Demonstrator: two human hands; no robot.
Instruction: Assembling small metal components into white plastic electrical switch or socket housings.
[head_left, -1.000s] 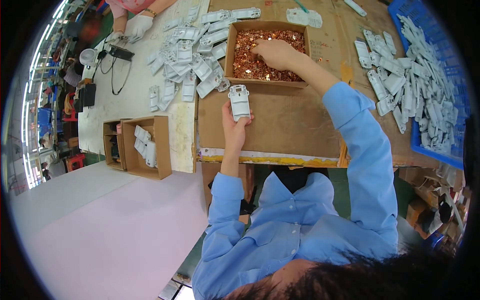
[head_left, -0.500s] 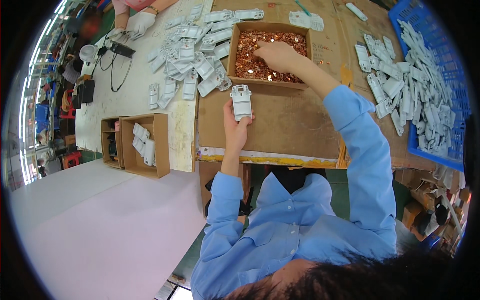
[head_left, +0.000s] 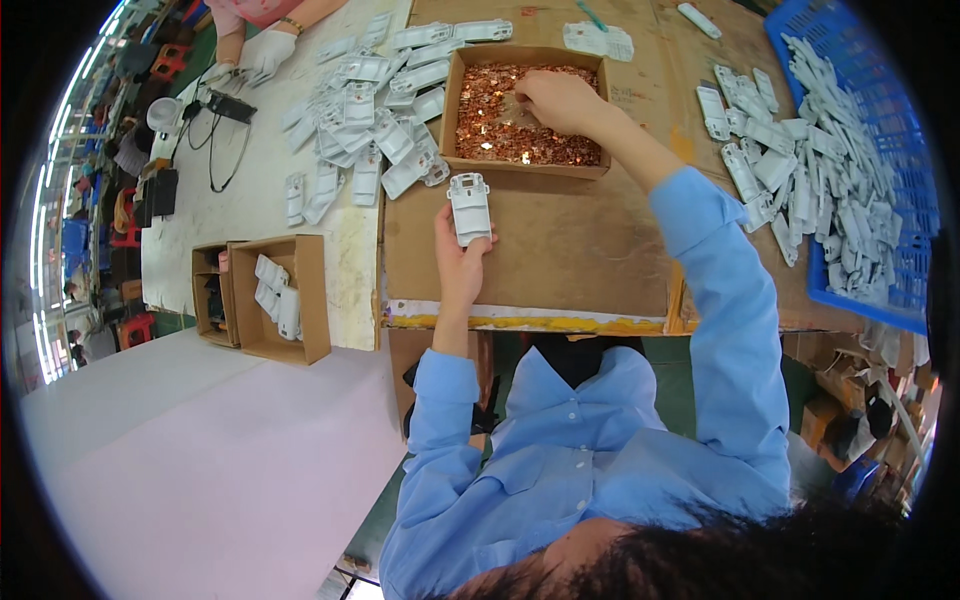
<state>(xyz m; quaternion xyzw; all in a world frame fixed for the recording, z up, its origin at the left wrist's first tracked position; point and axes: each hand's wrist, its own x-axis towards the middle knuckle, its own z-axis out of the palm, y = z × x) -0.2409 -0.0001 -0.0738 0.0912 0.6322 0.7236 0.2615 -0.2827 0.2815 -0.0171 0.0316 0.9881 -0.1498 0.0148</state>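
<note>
My left hand [head_left: 459, 262] grips a white plastic housing [head_left: 470, 212] by its lower end, keeping it upright in front of the cardboard box [head_left: 530, 167]. That box is full of small, shiny copper-coloured metal pieces [head_left: 495, 110]. Over the pieces is my right hand [head_left: 562, 102], its fingertips drawn together in a pinch. Whatever lies between those fingertips is too small to make out. Just left of the box, many similar white housings [head_left: 360, 105] lie heaped on the table.
At the right, a blue plastic basket [head_left: 905, 250] lies tipped with white housings spilling out. A smaller cardboard box [head_left: 313, 300] at the left holds several housings. Another person's gloved hand [head_left: 268, 55] is at the far left, near a black device with a cable [head_left: 230, 107].
My right hand has shifted slightly right and back over the copper pieces, its fingers now pinched closer together. My left hand still holds the housing; the whole view has shifted a little.
</note>
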